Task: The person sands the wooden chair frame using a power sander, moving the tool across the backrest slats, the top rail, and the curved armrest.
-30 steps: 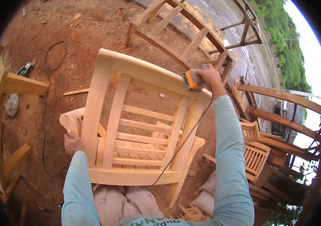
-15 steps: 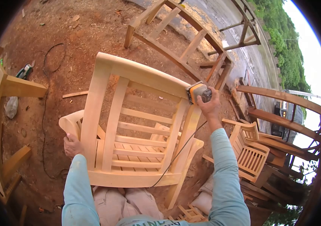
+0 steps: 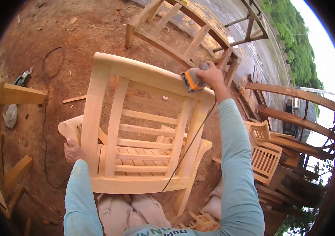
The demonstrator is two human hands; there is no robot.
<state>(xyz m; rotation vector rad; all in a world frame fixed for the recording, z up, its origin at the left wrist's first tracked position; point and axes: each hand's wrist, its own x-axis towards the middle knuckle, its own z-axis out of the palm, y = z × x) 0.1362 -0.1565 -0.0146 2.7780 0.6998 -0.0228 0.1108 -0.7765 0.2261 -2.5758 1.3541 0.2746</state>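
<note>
A pale wooden armchair [image 3: 101,98] stands in front of me, its slatted back facing up toward my head. In my right hand [image 3: 213,76] is an orange and grey power sander [image 3: 194,80], its pad against the chair's top rail near the right corner. A dark cord [image 3: 193,146] runs from the sander down across the slats toward my lap. My left hand [image 3: 73,151] is wrapped round the chair's left arm, below its rounded end; the fingertips are partly hidden behind the wood.
A wooden frame [image 3: 163,44] stands beyond the chair. At the left are a large wooden piece [image 3: 22,94], a green tool [image 3: 22,78] and a plastic bag [image 3: 11,116]. Another slatted chair [image 3: 265,159] sits at the right near stacked timber. A loose cord [image 3: 45,145] lies on the dirt.
My right hand has moved the sander left along the top rail and tilted it differently. My left hand keeps its grip on the chair arm. The view has shifted slightly.
</note>
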